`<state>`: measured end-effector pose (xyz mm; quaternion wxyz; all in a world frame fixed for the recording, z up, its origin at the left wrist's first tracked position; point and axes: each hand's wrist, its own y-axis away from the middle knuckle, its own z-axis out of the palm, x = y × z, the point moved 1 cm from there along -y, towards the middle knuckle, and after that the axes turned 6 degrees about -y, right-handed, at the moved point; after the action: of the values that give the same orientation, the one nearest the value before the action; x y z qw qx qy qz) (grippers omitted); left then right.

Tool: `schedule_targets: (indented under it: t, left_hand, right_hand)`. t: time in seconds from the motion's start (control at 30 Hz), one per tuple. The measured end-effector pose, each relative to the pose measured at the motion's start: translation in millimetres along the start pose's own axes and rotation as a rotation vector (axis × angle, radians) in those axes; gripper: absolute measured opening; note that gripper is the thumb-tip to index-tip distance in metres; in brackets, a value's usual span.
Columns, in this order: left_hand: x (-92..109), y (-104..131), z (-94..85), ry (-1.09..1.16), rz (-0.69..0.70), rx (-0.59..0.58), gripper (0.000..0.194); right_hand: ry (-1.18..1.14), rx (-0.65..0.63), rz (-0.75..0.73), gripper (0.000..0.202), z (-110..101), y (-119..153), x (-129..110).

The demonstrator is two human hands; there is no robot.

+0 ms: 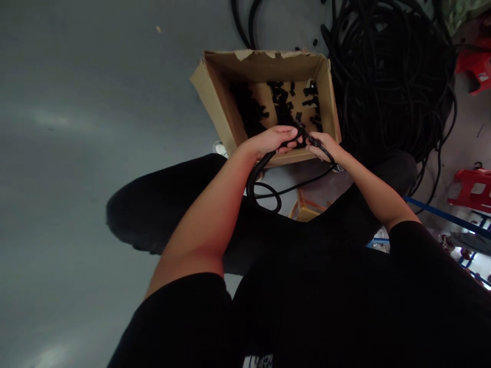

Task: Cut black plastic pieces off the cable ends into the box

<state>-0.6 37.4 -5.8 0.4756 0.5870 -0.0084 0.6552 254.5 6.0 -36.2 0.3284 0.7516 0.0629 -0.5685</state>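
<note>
Over the near edge of an open cardboard box (218, 110), my left hand (276, 140) is closed round a thick black hose (253, 176), which loops down below it. My right hand (322, 145), just to the right, is closed on a dark tool (315, 141) whose thin tip meets the hose's end between the hands. The tool looks like scissors or pliers; its exact shape is hard to make out. Inside the box lie several small black pieces (282, 99).
A large heap of coiled black hose (395, 76) lies right of the box. Red stools (473, 189) stand at the far right, near a blue metal bar (448, 217). A small wooden stool (307, 210) shows between my legs. Crumbs of black material dot the floor.
</note>
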Motion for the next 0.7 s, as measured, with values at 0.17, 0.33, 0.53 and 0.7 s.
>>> schedule_targets:
  t: [0.17,0.33,0.53,0.7]
  left_hand:
    - [2.9,-2.7,-2.7,0.104,0.018,0.099,0.041]
    - [2.0,-7.2,-0.7,0.116,-0.055,0.18,0.028]
    - [-2.7,-10.0,10.3,-0.075,-0.045,0.17,0.026]
    - [-8.5,-14.1,13.9,-0.11,-0.004,0.16,0.033]
  right_hand:
    - [-0.118,-0.079,0.052,0.036,4.5,0.9,9.5]
    - [-0.004,-0.061,0.038,0.037,5.6,-0.7,11.1]
    - [0.231,-0.034,0.044,0.028,1.6,0.2,2.6]
    - [0.241,-0.02,0.067,0.024,5.8,0.3,4.8]
